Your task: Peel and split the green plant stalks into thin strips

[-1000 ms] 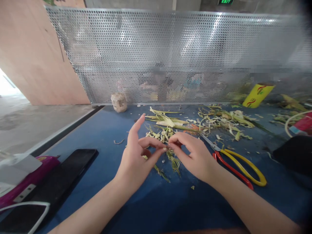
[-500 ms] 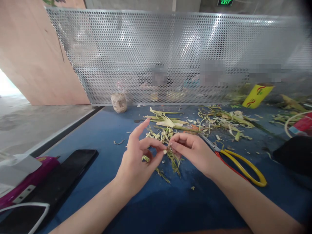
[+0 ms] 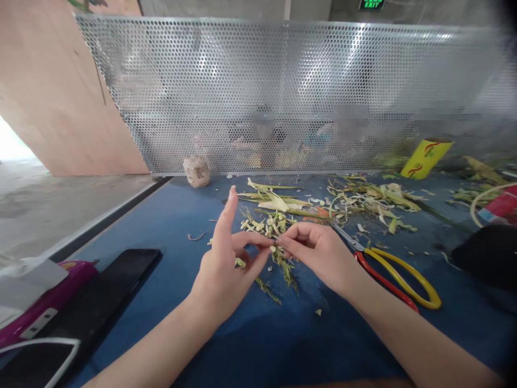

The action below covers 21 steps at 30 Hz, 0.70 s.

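My left hand (image 3: 226, 258) pinches at thumb and a fingertip, one finger pointing up. My right hand (image 3: 319, 253) meets it with thumb and fingers pinched together. Between the fingertips shows a small pale-green plant piece (image 3: 273, 248); its exact shape is partly hidden. A green stubby piece (image 3: 239, 263) shows in the gap of my left hand; whether it is held I cannot tell. Beneath the hands lie leafy green sprigs (image 3: 288, 272), and just behind them a heap of cut pale-green bits (image 3: 272, 222). Long peeled husk strips (image 3: 278, 202) lie beyond.
Red-and-yellow-handled scissors (image 3: 404, 275) lie right of my right hand. Peelings (image 3: 375, 196) spread at the back right, near a yellow roll (image 3: 426, 159). A black phone (image 3: 117, 285) and a purple power strip (image 3: 52, 302) lie left. A perforated metal screen (image 3: 242, 91) borders the table, people behind it.
My left hand's raised finger has straightened upward and shifted slightly left. Both hands' fingertips stay together, and the right hand has moved slightly left.
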{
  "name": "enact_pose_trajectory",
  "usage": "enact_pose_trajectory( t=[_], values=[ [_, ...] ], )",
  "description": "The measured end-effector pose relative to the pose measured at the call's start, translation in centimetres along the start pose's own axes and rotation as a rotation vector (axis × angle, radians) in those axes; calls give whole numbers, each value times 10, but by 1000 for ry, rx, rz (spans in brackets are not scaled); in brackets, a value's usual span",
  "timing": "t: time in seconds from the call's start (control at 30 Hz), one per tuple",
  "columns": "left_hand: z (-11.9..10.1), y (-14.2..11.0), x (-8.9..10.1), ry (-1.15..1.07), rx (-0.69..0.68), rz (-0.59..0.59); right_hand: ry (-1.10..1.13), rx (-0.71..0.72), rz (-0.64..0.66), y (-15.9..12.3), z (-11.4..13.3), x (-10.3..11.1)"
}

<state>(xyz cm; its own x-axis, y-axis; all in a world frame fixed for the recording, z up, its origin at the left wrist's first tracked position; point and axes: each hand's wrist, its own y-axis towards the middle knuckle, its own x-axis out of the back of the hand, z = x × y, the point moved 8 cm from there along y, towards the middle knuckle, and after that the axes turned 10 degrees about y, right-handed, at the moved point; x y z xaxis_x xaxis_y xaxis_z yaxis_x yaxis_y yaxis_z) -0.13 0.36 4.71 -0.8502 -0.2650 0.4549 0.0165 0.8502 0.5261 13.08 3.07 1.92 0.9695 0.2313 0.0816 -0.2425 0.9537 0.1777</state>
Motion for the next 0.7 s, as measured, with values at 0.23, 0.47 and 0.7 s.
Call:
enact_pose_trajectory(
  t=[0.23,0.47,0.7],
  values=[
    [6,3,-2,-48,14,54,-20,-6,-27,-2,0,1],
    [2,2,-8,87,-133,115,16,-72,-80,-2,-10,3],
    [-15,-8,-21,379,-500,162,19,-81,-104,-2,-13,1]
  ],
)
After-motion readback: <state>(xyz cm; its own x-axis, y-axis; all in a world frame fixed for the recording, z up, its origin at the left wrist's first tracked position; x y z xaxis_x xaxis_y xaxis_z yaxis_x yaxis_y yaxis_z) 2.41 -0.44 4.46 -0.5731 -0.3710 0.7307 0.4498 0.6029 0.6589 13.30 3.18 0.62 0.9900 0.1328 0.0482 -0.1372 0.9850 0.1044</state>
